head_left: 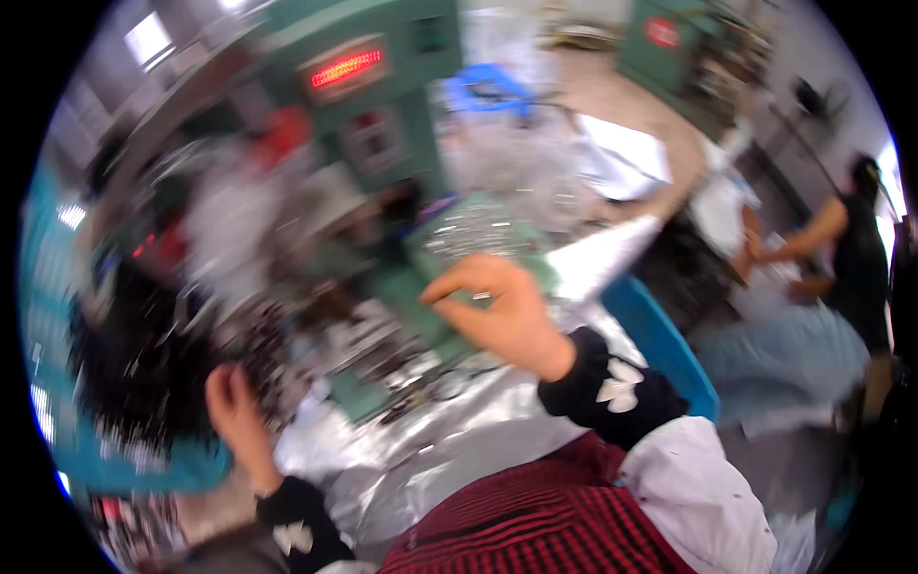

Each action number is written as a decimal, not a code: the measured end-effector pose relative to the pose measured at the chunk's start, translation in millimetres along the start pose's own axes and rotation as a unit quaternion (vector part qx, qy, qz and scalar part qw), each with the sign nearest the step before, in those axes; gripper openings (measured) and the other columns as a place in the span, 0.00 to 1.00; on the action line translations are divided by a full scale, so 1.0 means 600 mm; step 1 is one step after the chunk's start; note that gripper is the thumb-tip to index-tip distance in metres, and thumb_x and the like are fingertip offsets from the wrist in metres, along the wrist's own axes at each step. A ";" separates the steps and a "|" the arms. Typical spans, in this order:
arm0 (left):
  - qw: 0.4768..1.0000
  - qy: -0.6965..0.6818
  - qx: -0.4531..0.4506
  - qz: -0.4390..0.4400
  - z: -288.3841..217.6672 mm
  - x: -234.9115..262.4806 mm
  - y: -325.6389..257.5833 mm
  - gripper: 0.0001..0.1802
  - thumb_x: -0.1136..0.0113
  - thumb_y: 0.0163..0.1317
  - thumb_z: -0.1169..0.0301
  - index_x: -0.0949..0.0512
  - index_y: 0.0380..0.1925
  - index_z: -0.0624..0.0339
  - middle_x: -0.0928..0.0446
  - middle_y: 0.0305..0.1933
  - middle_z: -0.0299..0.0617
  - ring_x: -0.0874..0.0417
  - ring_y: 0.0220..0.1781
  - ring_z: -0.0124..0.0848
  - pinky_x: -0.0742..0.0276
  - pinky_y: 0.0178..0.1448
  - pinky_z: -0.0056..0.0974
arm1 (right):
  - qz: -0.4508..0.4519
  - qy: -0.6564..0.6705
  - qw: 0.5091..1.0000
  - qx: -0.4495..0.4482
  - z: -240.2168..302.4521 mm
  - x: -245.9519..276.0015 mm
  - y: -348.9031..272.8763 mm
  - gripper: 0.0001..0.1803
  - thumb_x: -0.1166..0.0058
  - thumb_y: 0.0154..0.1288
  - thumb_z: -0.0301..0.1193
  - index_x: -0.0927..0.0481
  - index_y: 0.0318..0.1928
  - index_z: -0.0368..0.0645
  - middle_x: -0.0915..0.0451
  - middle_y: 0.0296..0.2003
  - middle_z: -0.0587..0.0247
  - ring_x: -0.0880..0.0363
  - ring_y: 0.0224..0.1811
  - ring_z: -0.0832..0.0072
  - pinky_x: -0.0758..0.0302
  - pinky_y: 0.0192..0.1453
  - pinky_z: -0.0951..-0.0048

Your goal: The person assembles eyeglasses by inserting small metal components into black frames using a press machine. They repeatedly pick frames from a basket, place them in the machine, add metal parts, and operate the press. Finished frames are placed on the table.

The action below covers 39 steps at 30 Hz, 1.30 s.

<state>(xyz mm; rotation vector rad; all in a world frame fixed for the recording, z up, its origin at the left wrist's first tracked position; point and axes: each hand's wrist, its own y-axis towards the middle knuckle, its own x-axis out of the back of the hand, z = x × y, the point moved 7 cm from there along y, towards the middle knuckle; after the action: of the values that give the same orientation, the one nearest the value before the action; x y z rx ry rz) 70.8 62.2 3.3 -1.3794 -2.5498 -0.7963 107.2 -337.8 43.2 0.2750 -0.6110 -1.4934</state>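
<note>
1. The work looks partway along: shiny small pieces [469,230] lie on the green tray [542,263], and a dark heap [143,364] rises from the teal bin [182,469]; which are finished, I cannot tell
2. The hands are apart: right hand [502,311] over the tray's near edge, fingertips close together, perhaps with a silvery bit [481,296]; left hand [237,416] by the teal bin's right edge, grip too blurred to tell
3. Two hands, one tray, one teal bin, one blue bin [674,354]; small pieces uncountable

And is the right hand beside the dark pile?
No, the left hand is beside the dark pile; the right hand is farther right.
</note>
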 end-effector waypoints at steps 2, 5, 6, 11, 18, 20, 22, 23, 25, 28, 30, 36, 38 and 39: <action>0.997 -0.080 -0.022 0.007 -0.025 -0.028 0.005 0.03 0.42 0.71 0.74 0.26 0.41 0.59 0.26 0.35 0.33 0.27 0.34 0.22 0.29 0.40 0.28 | 0.013 0.024 1.000 -0.014 0.011 -0.043 0.034 0.12 0.37 0.54 0.24 0.16 0.42 0.40 0.17 0.35 0.60 0.18 0.42 0.66 0.24 0.50 0.66; 0.973 -0.228 0.029 0.032 -0.027 -0.044 -0.029 0.02 0.46 0.74 0.73 0.28 0.42 0.58 0.20 0.42 0.40 0.16 0.39 0.27 0.23 0.42 0.30 | -0.009 0.087 0.993 -0.073 -0.008 -0.096 0.049 0.20 0.37 0.55 0.22 0.22 0.50 0.35 0.18 0.35 0.63 0.19 0.41 0.76 0.25 0.49 0.73; 0.960 -0.273 0.061 -0.008 -0.022 -0.037 -0.050 0.03 0.46 0.74 0.73 0.29 0.43 0.59 0.20 0.41 0.42 0.16 0.39 0.30 0.20 0.45 0.32 | -0.016 0.102 0.990 -0.096 -0.010 -0.107 0.043 0.22 0.36 0.55 0.21 0.23 0.52 0.34 0.19 0.35 0.64 0.20 0.40 0.78 0.25 0.49 0.75; 0.939 -0.332 0.065 -0.060 -0.034 -0.015 -0.091 0.04 0.46 0.74 0.73 0.29 0.44 0.59 0.20 0.42 0.43 0.17 0.40 0.35 0.18 0.49 0.39 | -0.023 0.191 0.973 -0.127 -0.009 -0.122 0.028 0.23 0.38 0.57 0.19 0.25 0.55 0.34 0.19 0.34 0.68 0.22 0.39 0.83 0.27 0.51 0.78; 0.943 -0.272 -0.191 -0.023 -0.292 -0.023 -0.026 0.07 0.47 0.73 0.73 0.27 0.47 0.62 0.19 0.44 0.48 0.17 0.43 0.34 0.18 0.47 0.40 | -0.023 0.303 0.936 -0.178 0.019 -0.140 0.033 0.24 0.39 0.59 0.18 0.26 0.57 0.34 0.19 0.34 0.69 0.23 0.40 0.84 0.29 0.49 0.81; 0.922 -0.355 -0.155 0.012 -0.279 -0.036 0.003 0.06 0.46 0.73 0.74 0.27 0.46 0.63 0.19 0.42 0.48 0.17 0.42 0.34 0.18 0.47 0.37 | -0.050 0.326 0.927 -0.182 0.022 -0.146 0.025 0.24 0.40 0.59 0.18 0.27 0.57 0.34 0.19 0.33 0.69 0.23 0.39 0.85 0.29 0.48 0.82; 0.924 -0.344 -0.165 -0.003 -0.271 -0.032 -0.001 0.06 0.46 0.73 0.74 0.27 0.46 0.64 0.18 0.42 0.48 0.16 0.42 0.34 0.17 0.45 0.38 | -0.031 0.317 0.930 -0.185 0.032 -0.145 0.020 0.24 0.40 0.62 0.18 0.29 0.58 0.33 0.20 0.34 0.68 0.23 0.40 0.84 0.29 0.49 0.81; 0.929 -0.328 -0.170 -0.015 -0.269 -0.036 -0.005 0.07 0.45 0.73 0.74 0.27 0.46 0.64 0.18 0.42 0.48 0.16 0.42 0.34 0.17 0.45 0.38 | -0.021 0.312 0.931 -0.189 0.030 -0.146 0.020 0.24 0.41 0.62 0.17 0.30 0.59 0.33 0.19 0.36 0.67 0.22 0.42 0.82 0.29 0.51 0.80; 0.932 -0.317 -0.172 -0.014 -0.275 -0.037 -0.002 0.07 0.46 0.73 0.73 0.27 0.46 0.64 0.18 0.42 0.48 0.16 0.43 0.34 0.18 0.44 0.39 | -0.011 0.313 0.932 -0.182 0.031 -0.147 0.027 0.24 0.41 0.64 0.18 0.32 0.60 0.33 0.18 0.37 0.66 0.21 0.43 0.81 0.28 0.53 0.78; 0.932 -0.321 -0.166 0.023 -0.282 -0.036 -0.001 0.07 0.47 0.73 0.74 0.28 0.46 0.65 0.20 0.42 0.48 0.17 0.43 0.35 0.18 0.44 0.41 | -0.032 0.311 0.937 -0.158 0.020 -0.145 0.018 0.21 0.39 0.63 0.21 0.28 0.55 0.34 0.21 0.31 0.70 0.24 0.36 0.86 0.29 0.44 0.83; 0.929 -0.322 -0.175 0.044 -0.295 -0.034 -0.020 0.06 0.48 0.72 0.75 0.28 0.46 0.65 0.20 0.42 0.49 0.18 0.43 0.35 0.18 0.44 0.42 | -0.034 0.295 0.940 -0.166 0.006 -0.136 0.015 0.15 0.40 0.64 0.22 0.22 0.51 0.33 0.18 0.35 0.68 0.22 0.39 0.84 0.28 0.46 0.81; 0.939 -0.335 -0.074 0.014 -0.196 -0.032 -0.077 0.05 0.49 0.71 0.77 0.29 0.45 0.63 0.24 0.43 0.47 0.18 0.43 0.34 0.16 0.45 0.41 | -0.099 0.166 0.970 -0.147 -0.068 -0.053 0.017 0.08 0.42 0.67 0.21 0.16 0.45 0.33 0.14 0.38 0.65 0.19 0.41 0.81 0.25 0.47 0.79; 0.943 -0.325 -0.072 0.000 -0.193 -0.030 -0.078 0.07 0.48 0.69 0.77 0.30 0.46 0.63 0.24 0.42 0.47 0.18 0.42 0.34 0.14 0.43 0.41 | -0.118 0.144 0.971 -0.150 -0.090 -0.013 0.008 0.08 0.42 0.67 0.20 0.16 0.46 0.34 0.14 0.39 0.64 0.19 0.42 0.80 0.25 0.48 0.80; 0.942 -0.313 -0.121 -0.007 -0.219 -0.021 -0.083 0.08 0.47 0.69 0.77 0.30 0.46 0.63 0.23 0.41 0.47 0.18 0.42 0.34 0.14 0.42 0.40 | -0.117 0.136 0.969 -0.170 -0.101 0.003 -0.001 0.09 0.42 0.67 0.20 0.16 0.47 0.34 0.15 0.40 0.64 0.19 0.42 0.80 0.25 0.49 0.81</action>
<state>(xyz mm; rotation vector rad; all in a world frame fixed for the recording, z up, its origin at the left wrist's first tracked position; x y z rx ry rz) 20.7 -36.2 91.3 -1.9577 -2.9964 -0.7913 138.8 -351.2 -6.5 0.2858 -0.0983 -1.7212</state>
